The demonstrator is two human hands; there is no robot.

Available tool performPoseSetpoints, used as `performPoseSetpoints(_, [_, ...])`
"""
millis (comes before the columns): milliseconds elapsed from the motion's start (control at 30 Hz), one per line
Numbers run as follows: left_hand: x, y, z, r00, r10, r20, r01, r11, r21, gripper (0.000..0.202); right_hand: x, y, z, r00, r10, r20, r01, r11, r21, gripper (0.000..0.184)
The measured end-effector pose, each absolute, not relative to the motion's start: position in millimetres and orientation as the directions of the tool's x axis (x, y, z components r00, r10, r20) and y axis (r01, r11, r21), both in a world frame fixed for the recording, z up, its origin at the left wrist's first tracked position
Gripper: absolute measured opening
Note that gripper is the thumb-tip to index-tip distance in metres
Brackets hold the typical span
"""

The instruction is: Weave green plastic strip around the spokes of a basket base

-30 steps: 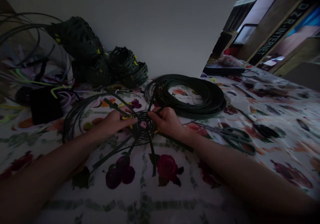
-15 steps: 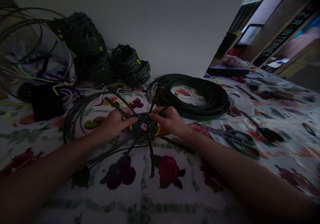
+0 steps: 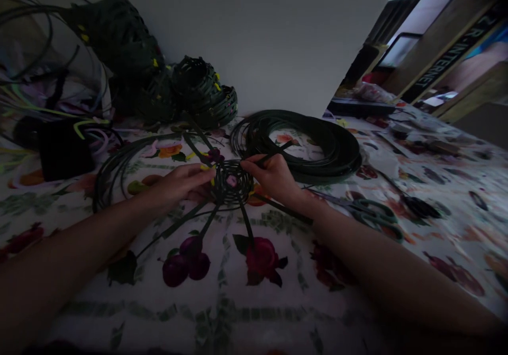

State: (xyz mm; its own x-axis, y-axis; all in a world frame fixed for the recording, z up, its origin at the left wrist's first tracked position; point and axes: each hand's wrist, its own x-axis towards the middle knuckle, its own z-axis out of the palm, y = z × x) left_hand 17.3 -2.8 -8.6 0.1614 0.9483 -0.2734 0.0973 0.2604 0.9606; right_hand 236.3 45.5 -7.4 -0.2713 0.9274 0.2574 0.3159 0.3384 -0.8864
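Pinching the upper right edge of a dark woven disc [image 3: 239,194], the right hand [image 3: 277,178] keeps its grip closed on the weave, thumb against forefinger, with one strip sticking out beyond the knuckles. The left hand [image 3: 183,182] has its grip closed at the left edge, thumb uppermost, next to a bit of yellow. The disc lies between the two hands (whether it rests on the table [image 3: 159,315] or sits just above, I cannot tell), strips fanning out from it and a pink piece [image 3: 231,181] at its centre. Behind the right hand sits a big coil [image 3: 339,159] of dark strip; green-handled scissors [image 3: 353,207] lie near the right forearm. Left of the disc is a looser, thinner loop [image 3: 103,180]. Woven baskets [image 3: 154,101] are piled at the back left, and a flat black thing [image 3: 65,151] stands near them.
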Motion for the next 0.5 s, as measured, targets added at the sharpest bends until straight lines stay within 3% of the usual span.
performPoseSetpoints(133, [15.2,-4.4,-12.9,0.234,0.928,-0.290,0.217,0.241,0.946,0.031,238.2,47.0,-8.3,-0.246,0.909,0.337,0.382,0.411,-0.828,0.027])
performPoseSetpoints(300, [15.9,-4.3,-9.8,0.231,0.912,-0.340,0.139,0.315,0.939,0.027,238.9,47.0,-8.7,-0.254,0.910,0.327,0.394,0.406,-0.825,0.029])
performPoseSetpoints(500, [21.0,-6.1,-8.6,0.152,0.933,-0.327,0.196,0.296,0.935,0.028,236.2,46.9,-16.8,-0.259,0.904,0.339,0.396,0.420,-0.817,0.028])
